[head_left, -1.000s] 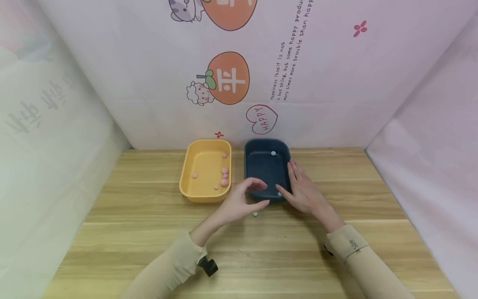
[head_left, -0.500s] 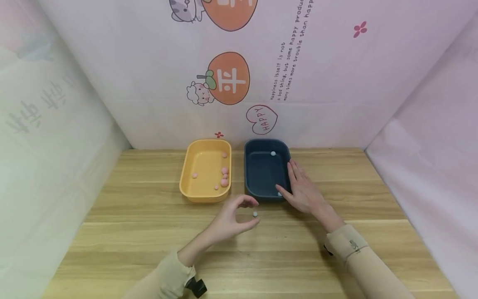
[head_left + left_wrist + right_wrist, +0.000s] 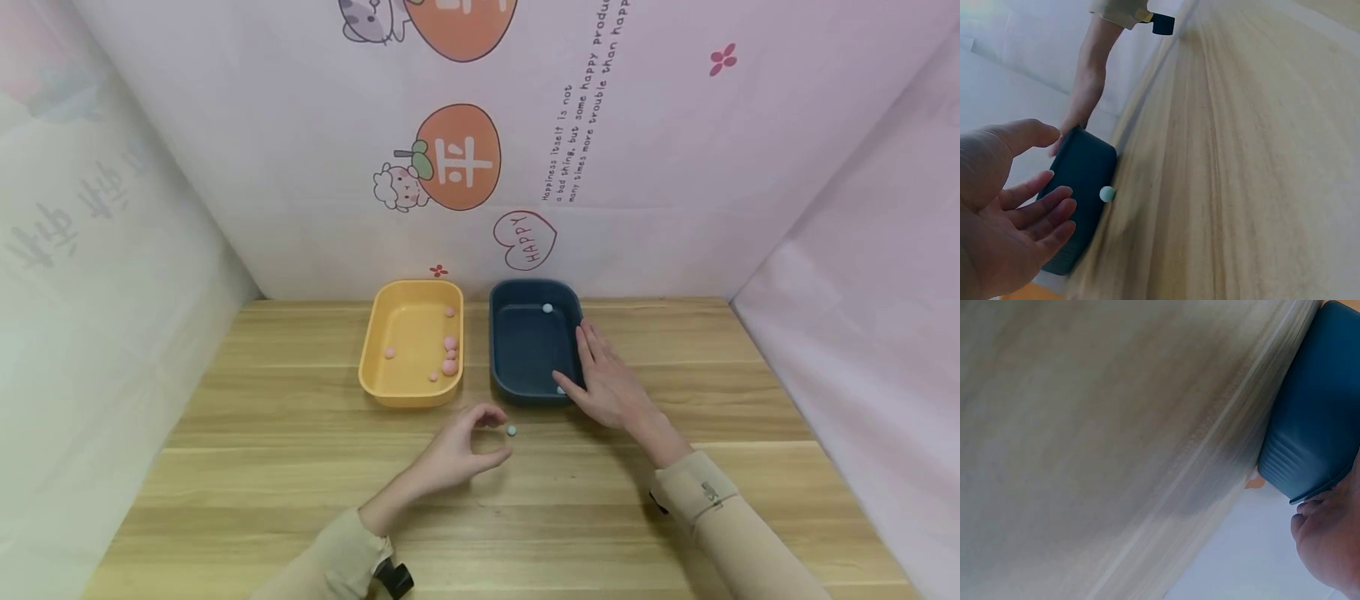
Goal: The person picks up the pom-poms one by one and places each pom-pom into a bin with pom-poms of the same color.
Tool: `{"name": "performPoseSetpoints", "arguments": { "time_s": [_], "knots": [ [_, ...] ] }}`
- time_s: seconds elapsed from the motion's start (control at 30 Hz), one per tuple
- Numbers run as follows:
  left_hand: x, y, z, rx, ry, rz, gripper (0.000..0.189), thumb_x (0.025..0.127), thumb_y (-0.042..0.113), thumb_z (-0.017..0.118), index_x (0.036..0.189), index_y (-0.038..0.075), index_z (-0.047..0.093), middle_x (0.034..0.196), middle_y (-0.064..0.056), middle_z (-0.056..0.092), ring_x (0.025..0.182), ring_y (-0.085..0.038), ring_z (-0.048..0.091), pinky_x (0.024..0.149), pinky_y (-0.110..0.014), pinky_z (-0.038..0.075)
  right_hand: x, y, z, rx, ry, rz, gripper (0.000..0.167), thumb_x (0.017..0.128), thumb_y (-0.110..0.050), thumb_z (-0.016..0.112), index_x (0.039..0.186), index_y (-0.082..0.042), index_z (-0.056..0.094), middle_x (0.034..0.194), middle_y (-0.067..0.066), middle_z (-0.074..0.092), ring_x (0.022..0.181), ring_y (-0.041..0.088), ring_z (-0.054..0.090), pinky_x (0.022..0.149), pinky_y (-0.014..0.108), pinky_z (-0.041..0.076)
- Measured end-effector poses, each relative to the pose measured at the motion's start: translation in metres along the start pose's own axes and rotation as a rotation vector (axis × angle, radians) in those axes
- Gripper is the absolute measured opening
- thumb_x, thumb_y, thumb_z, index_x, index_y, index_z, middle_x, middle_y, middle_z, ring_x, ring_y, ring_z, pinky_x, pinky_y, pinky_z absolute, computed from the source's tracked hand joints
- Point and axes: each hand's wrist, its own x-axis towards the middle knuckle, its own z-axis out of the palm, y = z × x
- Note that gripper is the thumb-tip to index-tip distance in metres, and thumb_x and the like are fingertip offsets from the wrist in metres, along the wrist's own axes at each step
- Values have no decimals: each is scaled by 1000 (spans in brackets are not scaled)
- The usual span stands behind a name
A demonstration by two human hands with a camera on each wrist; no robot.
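Note:
On the table in front of the navy blue tray (image 3: 534,354) lies a small pale blue-green ball (image 3: 512,430). My left hand (image 3: 450,454) is just left of it, thumb and fingers spread in a loose curve. The left wrist view shows the ball (image 3: 1107,194) beyond the fingertips, with nothing in the palm. My right hand (image 3: 611,387) rests on the tray's right rim, fingers extended along it and thumb over the near right corner. From the right wrist view, the fingers meet the rim of the tray (image 3: 1313,412). Two pale balls are inside, one partly hidden by the right thumb.
Left of the navy tray stands a yellow tray (image 3: 369,367), holding several pink balls (image 3: 450,343) of different sizes. Both trays are near the back edge of the wooden table (image 3: 300,467), before a printed white backdrop (image 3: 637,167). Fabric sides flank the table.
My left hand has drawn back from over the navy tray's near edge to beside the ball on the table. The right hand stays at the tray's rim.

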Motion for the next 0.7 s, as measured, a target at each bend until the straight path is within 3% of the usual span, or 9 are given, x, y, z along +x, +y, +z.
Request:
{"name": "performPoseSetpoints", "arguments": {
  "time_s": [0.1, 0.3, 0.4, 0.53, 0.7],
  "knots": [
    [6, -12, 4, 10, 10, 17, 40, 96, 19, 85, 128, 0, 69, 126, -16, 74, 121, -34, 71, 111, -48, 60, 1, 0, 1, 5, 2, -1, 99, 113, -60, 47, 173, 7, 5, 185, 27, 4, 173, 45, 10, 140, 62, 20],
    [23, -54, 22, 71, 58, 6, 37, 94, 24, 87, 124, 11, 71, 121, -3, 74, 113, -15, 70, 102, -30, 61, 0, 0, 1, -1, -2, 1, 99, 113, -59, 47, 173, 7, 5, 185, 26, 3, 173, 45, 10, 140, 62, 20],
    [32, -67, 29, 87, 65, -8, 36, 92, 23, 88, 122, 12, 72, 119, -1, 74, 111, -13, 69, 101, -31, 61, 0, 0, 0, -3, -5, 0, 99, 113, -59, 47, 173, 7, 5, 185, 26, 4, 172, 46, 11, 140, 62, 21],
    [39, -74, 33, 103, 63, -22, 37, 90, 24, 90, 121, 13, 73, 118, 1, 73, 111, -13, 67, 101, -31, 61, 0, -1, 0, -5, -6, 2, 99, 113, -60, 46, 173, 7, 5, 185, 26, 4, 172, 46, 11, 139, 62, 21],
    [40, -71, 35, 110, 63, -47, 33, 90, 21, 89, 118, 13, 75, 115, 0, 73, 109, -12, 64, 100, -29, 58, 0, -1, -1, 1, -7, 6, 99, 113, -60, 46, 174, 6, 5, 185, 26, 4, 173, 45, 11, 140, 62, 20]
  ]
}}
